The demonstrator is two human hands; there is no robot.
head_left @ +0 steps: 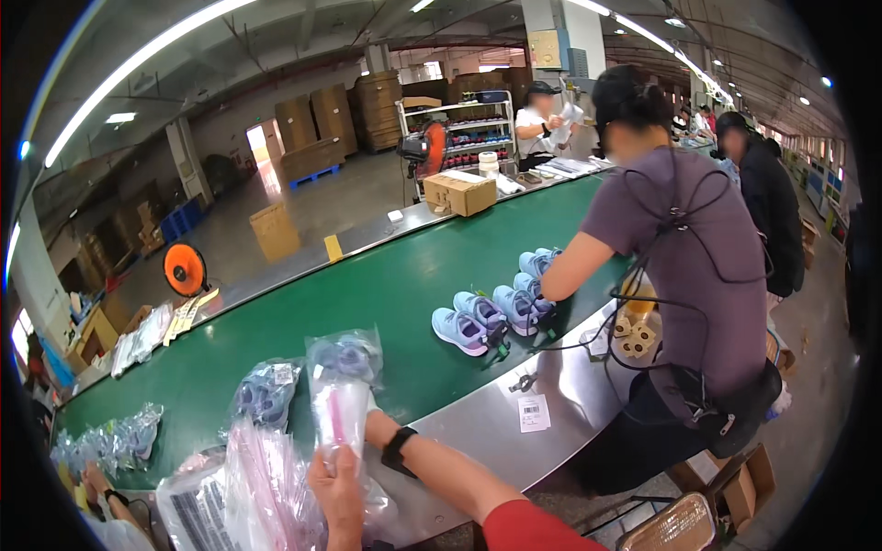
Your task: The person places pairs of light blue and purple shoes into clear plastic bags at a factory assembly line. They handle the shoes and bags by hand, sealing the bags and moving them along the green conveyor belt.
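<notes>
Head view: the green belt (367, 303) runs from lower left to upper right, edged on the near side by a steel table (560, 386) strip. On the belt's near edge stands a clear bag (342, 390) holding a shoe, upright, touching the belt. The right hand (338, 491), forearm reaching in from the lower edge in a red sleeve, grips the bag's lower end, fingers curled closed around the plastic. The left hand (375, 424), with a dark wristband, lies behind the bag's right side; whether its fingers are spread or pinching cannot be told. Just left of the bag on the belt lies another bagged shoe (265, 393); a heap of bags (243, 500) sits at the belt's near-left end. Further up the belt lie loose blue shoes (491, 312), with bare belt between them and the bag. A person (689, 275) in purple bends over the table there.
</notes>
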